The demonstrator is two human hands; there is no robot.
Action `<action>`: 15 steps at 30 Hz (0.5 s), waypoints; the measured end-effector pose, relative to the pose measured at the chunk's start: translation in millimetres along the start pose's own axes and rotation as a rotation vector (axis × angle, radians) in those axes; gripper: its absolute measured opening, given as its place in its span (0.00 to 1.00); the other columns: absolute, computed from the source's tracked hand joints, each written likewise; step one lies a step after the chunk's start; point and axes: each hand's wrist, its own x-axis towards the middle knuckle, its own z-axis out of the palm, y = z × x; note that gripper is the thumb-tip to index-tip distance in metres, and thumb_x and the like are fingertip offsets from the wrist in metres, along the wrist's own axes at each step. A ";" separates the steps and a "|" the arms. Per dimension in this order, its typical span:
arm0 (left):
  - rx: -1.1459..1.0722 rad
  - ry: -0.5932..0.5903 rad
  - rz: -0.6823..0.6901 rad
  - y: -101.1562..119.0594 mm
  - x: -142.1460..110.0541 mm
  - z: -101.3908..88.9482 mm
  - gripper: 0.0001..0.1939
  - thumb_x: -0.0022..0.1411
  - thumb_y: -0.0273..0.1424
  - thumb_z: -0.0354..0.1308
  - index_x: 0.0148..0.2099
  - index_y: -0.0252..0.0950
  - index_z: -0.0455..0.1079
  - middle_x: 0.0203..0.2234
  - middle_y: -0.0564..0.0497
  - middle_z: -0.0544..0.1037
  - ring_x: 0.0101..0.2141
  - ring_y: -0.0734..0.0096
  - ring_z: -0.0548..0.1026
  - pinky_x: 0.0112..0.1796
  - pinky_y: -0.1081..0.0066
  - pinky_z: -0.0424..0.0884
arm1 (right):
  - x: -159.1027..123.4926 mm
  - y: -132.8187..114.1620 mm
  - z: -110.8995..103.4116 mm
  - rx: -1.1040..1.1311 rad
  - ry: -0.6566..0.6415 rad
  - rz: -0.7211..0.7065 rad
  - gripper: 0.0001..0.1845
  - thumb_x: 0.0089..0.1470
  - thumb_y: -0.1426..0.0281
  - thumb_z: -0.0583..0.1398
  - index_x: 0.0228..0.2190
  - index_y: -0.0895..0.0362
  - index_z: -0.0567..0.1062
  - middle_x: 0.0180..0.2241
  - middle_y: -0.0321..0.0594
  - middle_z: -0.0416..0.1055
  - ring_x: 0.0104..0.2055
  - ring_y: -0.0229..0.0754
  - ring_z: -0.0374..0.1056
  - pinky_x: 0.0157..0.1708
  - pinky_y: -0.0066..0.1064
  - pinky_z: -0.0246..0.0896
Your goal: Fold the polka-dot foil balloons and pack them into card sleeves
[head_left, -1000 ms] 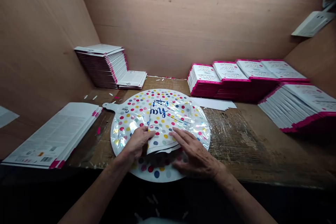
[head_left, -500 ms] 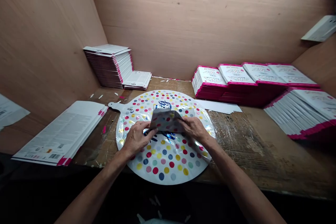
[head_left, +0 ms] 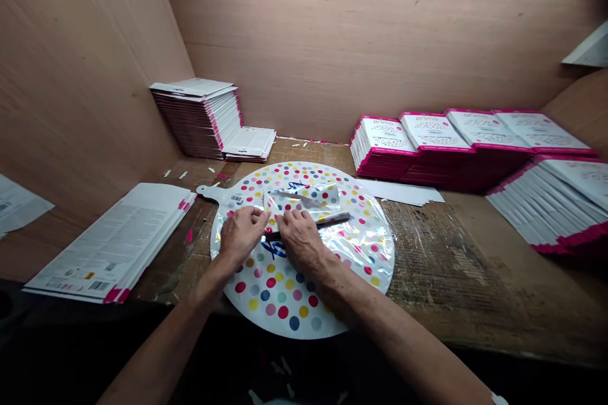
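A round white foil balloon (head_left: 285,310) with coloured dots lies flat, its narrow tail pointing left. On its middle is a partly folded foil balloon (head_left: 308,197) with the same dots, its front edge turned up into a greyish strip. My left hand (head_left: 241,237) is closed at the left end of this fold, thumb and forefinger drawn together. Beside it, my right hand (head_left: 303,240) grips and presses the fold, fingers curled over it. Part of the strip shows past my right fingers; the foil beneath both hands is hidden.
White-and-pink printed card sleeves (head_left: 413,133) stand in rows at the back right, more sleeves (head_left: 570,202) at the right. Other stacks (head_left: 204,114) rise at the back left. Flat printed cards (head_left: 104,247) lie left. Wooden panels (head_left: 332,31) enclose the cardboard-covered bench (head_left: 437,266).
My right hand has moved left, close to my left hand. The raised foil flap between my hands is now lower, pressed into a narrow fold.
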 end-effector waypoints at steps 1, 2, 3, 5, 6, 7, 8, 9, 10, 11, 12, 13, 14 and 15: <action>0.017 0.035 0.154 -0.9 -1.2 -6.4 0.15 0.62 0.35 0.51 0.42 0.36 0.77 0.41 0.44 0.82 0.45 0.57 0.78 0.47 0.61 0.72 | -8.6 2.2 -2.0 0.012 0.019 -0.074 0.16 0.62 0.77 0.50 0.48 0.63 0.72 0.44 0.54 0.71 0.46 0.51 0.66 0.48 0.43 0.60; 0.033 0.032 0.341 -2.6 -1.9 -12.2 0.16 0.62 0.31 0.49 0.43 0.37 0.77 0.44 0.45 0.81 0.49 0.57 0.75 0.50 0.60 0.70 | -21.2 6.1 -3.7 0.033 0.036 -0.164 0.16 0.63 0.76 0.50 0.50 0.60 0.70 0.46 0.52 0.70 0.47 0.50 0.65 0.50 0.43 0.59; 0.054 -0.025 0.536 -5.0 -1.9 -16.7 0.18 0.59 0.26 0.48 0.46 0.38 0.76 0.48 0.47 0.79 0.54 0.59 0.72 0.53 0.60 0.68 | -36.2 11.4 -4.6 0.067 0.051 -0.260 0.17 0.64 0.75 0.51 0.52 0.58 0.69 0.49 0.50 0.70 0.49 0.49 0.64 0.52 0.44 0.58; 0.127 -0.240 0.808 -12.0 -0.4 -21.0 0.25 0.54 0.20 0.48 0.49 0.42 0.76 0.51 0.49 0.78 0.58 0.61 0.68 0.55 0.61 0.65 | -66.1 24.8 -3.7 0.191 0.069 -0.408 0.18 0.64 0.73 0.52 0.54 0.53 0.68 0.54 0.48 0.67 0.53 0.47 0.63 0.56 0.44 0.56; 0.168 -0.346 0.853 -16.0 0.5 -20.8 0.27 0.52 0.19 0.49 0.51 0.43 0.76 0.51 0.50 0.78 0.57 0.60 0.68 0.55 0.61 0.66 | -77.4 32.2 -1.7 0.290 0.074 -0.427 0.18 0.64 0.72 0.53 0.54 0.52 0.68 0.55 0.47 0.67 0.54 0.47 0.63 0.56 0.42 0.57; 0.193 -0.416 0.849 -19.8 1.2 -19.3 0.27 0.52 0.20 0.50 0.51 0.44 0.75 0.50 0.49 0.78 0.56 0.59 0.70 0.54 0.61 0.67 | -84.4 39.4 0.9 0.406 0.086 -0.374 0.17 0.65 0.71 0.52 0.53 0.52 0.70 0.54 0.45 0.69 0.53 0.45 0.65 0.53 0.40 0.60; 0.189 -0.443 0.812 -22.8 1.4 -16.6 0.26 0.52 0.21 0.52 0.51 0.44 0.76 0.50 0.49 0.77 0.54 0.59 0.72 0.53 0.61 0.68 | -86.5 46.0 3.8 0.525 0.104 -0.248 0.16 0.66 0.69 0.50 0.49 0.53 0.73 0.50 0.45 0.72 0.49 0.44 0.68 0.49 0.37 0.63; 0.156 -0.443 0.748 -24.5 0.8 -13.0 0.23 0.53 0.24 0.54 0.50 0.43 0.76 0.50 0.49 0.78 0.51 0.59 0.73 0.52 0.63 0.68 | -83.8 51.8 6.5 0.630 0.121 -0.072 0.17 0.67 0.67 0.48 0.45 0.55 0.75 0.45 0.44 0.75 0.44 0.43 0.70 0.42 0.34 0.66; 0.106 -0.423 0.657 -24.4 -0.5 -8.7 0.20 0.54 0.27 0.55 0.49 0.42 0.76 0.48 0.48 0.78 0.49 0.60 0.75 0.50 0.64 0.69 | -77.0 56.4 8.4 0.700 0.129 0.128 0.19 0.67 0.65 0.46 0.40 0.57 0.76 0.39 0.42 0.76 0.39 0.42 0.71 0.37 0.31 0.65; 0.063 -0.384 0.543 -22.6 -2.2 -3.8 0.16 0.56 0.31 0.55 0.46 0.40 0.76 0.45 0.49 0.80 0.45 0.61 0.77 0.47 0.66 0.70 | -67.2 59.7 9.4 0.714 0.116 0.321 0.22 0.67 0.63 0.46 0.36 0.58 0.76 0.33 0.41 0.76 0.34 0.41 0.71 0.32 0.28 0.64; 0.047 -0.322 0.409 -19.1 -4.1 1.5 0.14 0.58 0.35 0.54 0.43 0.38 0.76 0.39 0.49 0.81 0.41 0.62 0.78 0.44 0.67 0.71 | -55.9 61.8 9.3 0.681 0.082 0.480 0.23 0.66 0.61 0.47 0.32 0.59 0.76 0.30 0.40 0.75 0.31 0.40 0.70 0.29 0.27 0.61; 0.064 -0.248 0.272 -14.3 -5.7 6.7 0.14 0.61 0.37 0.52 0.40 0.37 0.76 0.34 0.49 0.81 0.38 0.62 0.78 0.40 0.68 0.71 | -44.4 62.5 8.3 0.620 0.036 0.585 0.23 0.65 0.60 0.49 0.29 0.60 0.76 0.28 0.40 0.75 0.30 0.40 0.70 0.27 0.26 0.59; 0.107 -0.185 0.158 -8.8 -6.6 11.7 0.15 0.62 0.39 0.50 0.37 0.37 0.75 0.30 0.49 0.80 0.35 0.62 0.78 0.37 0.68 0.71 | -33.8 62.0 6.5 0.552 -0.012 0.645 0.23 0.64 0.59 0.51 0.28 0.60 0.76 0.28 0.41 0.75 0.30 0.40 0.70 0.27 0.26 0.58; 0.165 -0.132 0.077 -3.1 -6.8 16.2 0.16 0.63 0.40 0.50 0.36 0.37 0.74 0.28 0.48 0.80 0.34 0.61 0.78 0.35 0.68 0.69 | -25.0 60.5 4.3 0.489 -0.048 0.681 0.23 0.63 0.58 0.52 0.28 0.61 0.77 0.28 0.42 0.76 0.31 0.41 0.71 0.28 0.26 0.57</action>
